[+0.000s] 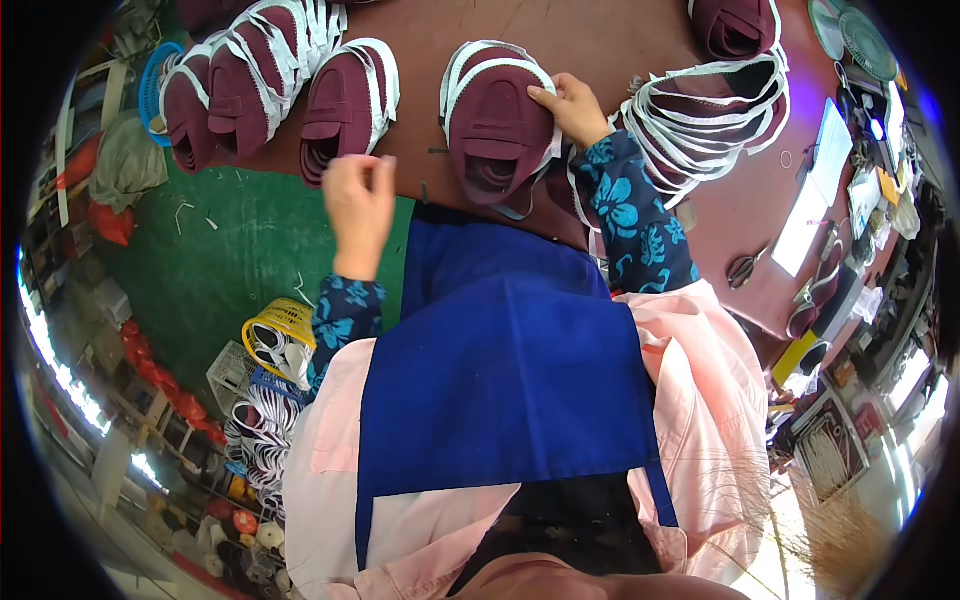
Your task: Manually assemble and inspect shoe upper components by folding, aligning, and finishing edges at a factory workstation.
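Observation:
In front of me on the table lies a maroon shoe upper (497, 125) with a white edge strip, its toe opening facing me. A second white-edged piece shows behind it. My right hand (575, 112) grips its right edge, thumb on top and fingers underneath. My left hand (361, 208) is raised at the table's front edge, fingers curled into a pinch; whether anything is between them cannot be made out. Just beyond it sits another maroon shoe upper (342, 105), untouched as far as I can see.
A row of maroon uppers (238, 100) lines the far left. White-edged uppers (710, 115) are stacked at the right. Scissors (742, 270) and white paper (805, 228) lie on the brown table (690, 215). Left and below stand a yellow basket (282, 318) and piled shoe pieces (262, 430).

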